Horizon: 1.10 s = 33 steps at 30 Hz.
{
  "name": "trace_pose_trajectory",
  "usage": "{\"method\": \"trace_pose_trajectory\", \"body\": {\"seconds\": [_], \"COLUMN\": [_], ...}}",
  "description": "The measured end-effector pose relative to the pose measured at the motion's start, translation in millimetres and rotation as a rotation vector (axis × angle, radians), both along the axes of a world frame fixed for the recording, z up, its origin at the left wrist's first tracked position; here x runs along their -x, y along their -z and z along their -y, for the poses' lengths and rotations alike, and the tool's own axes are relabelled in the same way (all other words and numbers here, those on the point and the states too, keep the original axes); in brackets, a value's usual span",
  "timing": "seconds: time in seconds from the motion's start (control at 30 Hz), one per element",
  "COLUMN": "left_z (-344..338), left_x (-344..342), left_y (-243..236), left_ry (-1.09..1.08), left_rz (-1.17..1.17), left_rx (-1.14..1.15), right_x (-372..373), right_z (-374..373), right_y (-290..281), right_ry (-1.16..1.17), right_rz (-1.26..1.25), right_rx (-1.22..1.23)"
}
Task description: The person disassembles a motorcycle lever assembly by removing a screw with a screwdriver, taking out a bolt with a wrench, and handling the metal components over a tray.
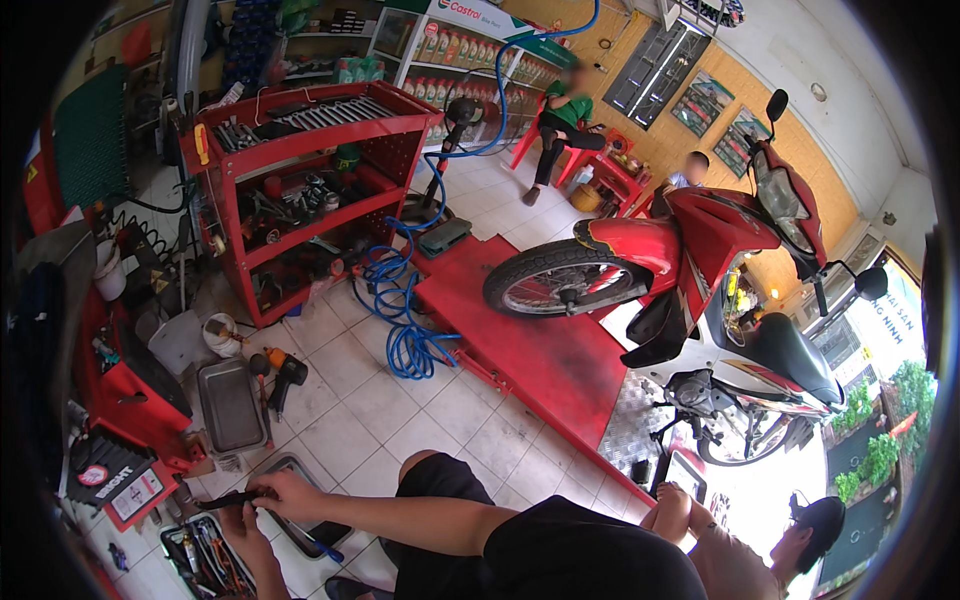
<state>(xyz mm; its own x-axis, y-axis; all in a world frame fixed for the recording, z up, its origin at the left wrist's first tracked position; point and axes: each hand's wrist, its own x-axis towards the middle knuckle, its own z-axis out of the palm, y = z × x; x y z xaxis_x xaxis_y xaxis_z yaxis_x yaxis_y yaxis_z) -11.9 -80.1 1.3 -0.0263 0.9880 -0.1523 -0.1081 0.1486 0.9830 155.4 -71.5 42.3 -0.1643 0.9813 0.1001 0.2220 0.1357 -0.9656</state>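
Observation:
At the lower left, both my hands are closed on one dark, elongated piece (226, 500) whose exact kind I cannot make out. My right hand (287, 496) pinches its right end, the forearm reaching across from the right. Just below, my left hand (241, 530) grips the same piece from underneath. Beneath and left of the hands lies a tool tray (171, 541) filled with several hand tools. A grey metal tray (340, 535) rests on the floor under my right forearm, with a blue-handled tool (326, 549) at its edge.
An empty-looking metal pan (232, 405) and an orange-black power tool (288, 375) lie ahead. A red tool cart (318, 140) stands beyond, beside a coiled blue hose (410, 345). Right of it, a red motorcycle (700, 240) stands by a red lift platform (530, 360). A co-worker (745, 550) is at lower right.

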Motion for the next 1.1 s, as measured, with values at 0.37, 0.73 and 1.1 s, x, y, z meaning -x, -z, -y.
{"method": "trace_pose_trajectory", "body": {"seconds": [0.37, 0.73, 1.1], "left_z": [0, 2, 4], "left_x": [3, 0, -7], "left_y": [0, 4, -27], "left_ry": [-0.001, -0.018, -0.011], "left_rz": [-0.174, -0.114, -0.03], "left_rx": [-0.19, -0.139, 0.035], "right_x": [3, 4, 0], "right_z": [-2, 1, -3], "right_y": [-2, 4, 7], "right_ry": [-0.054, -0.007, -0.067], "right_rz": [-0.151, -0.175, -0.095], "right_rx": [0.126, 0.132, 0.186]}}
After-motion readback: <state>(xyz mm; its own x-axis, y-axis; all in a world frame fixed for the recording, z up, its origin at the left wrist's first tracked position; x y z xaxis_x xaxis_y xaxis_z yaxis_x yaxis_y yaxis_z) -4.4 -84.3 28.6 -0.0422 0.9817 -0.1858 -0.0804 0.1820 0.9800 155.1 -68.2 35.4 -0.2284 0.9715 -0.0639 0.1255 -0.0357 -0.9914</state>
